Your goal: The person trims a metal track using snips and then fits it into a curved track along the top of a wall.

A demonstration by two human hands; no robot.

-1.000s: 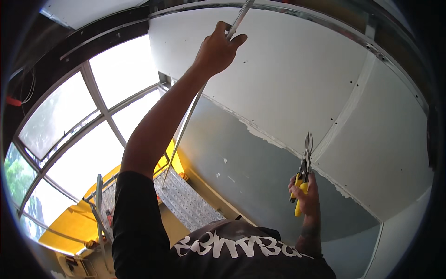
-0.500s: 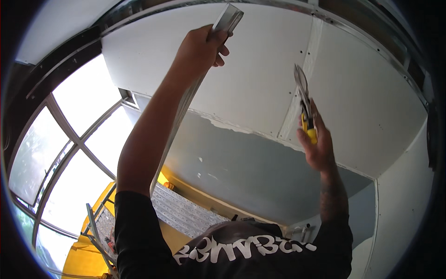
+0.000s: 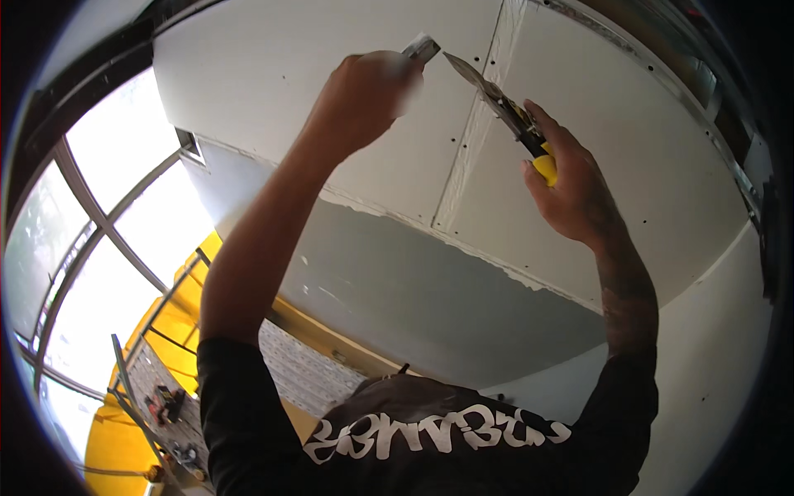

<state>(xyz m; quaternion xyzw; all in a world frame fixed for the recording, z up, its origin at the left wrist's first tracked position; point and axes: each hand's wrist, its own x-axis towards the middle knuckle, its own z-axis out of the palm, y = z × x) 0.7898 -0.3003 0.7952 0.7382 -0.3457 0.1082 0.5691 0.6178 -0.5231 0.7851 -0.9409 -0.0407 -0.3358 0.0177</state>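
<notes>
We take the taped vertical seam between the white plasterboard panels as our landmark. Left of that seam, high on the wall, our left hand is raised with its fingers clamped around a narrow strip of grey metal profile, whose short end shows just above the fist. Right of the seam our right hand grips the yellow-handled tin snips; the fingers are wrapped round the yellow handle, and the grey blades cross the seam and point at the end of the metal strip, their tips just beside it. We cannot tell whether the blades touch it.

Below the seam the plasterboard ends in a ragged edge, with bare grey wall under it. Far left of the seam stands a large bright window with dark frames. Low and left of it sits a yellow scaffold platform carrying small tools.
</notes>
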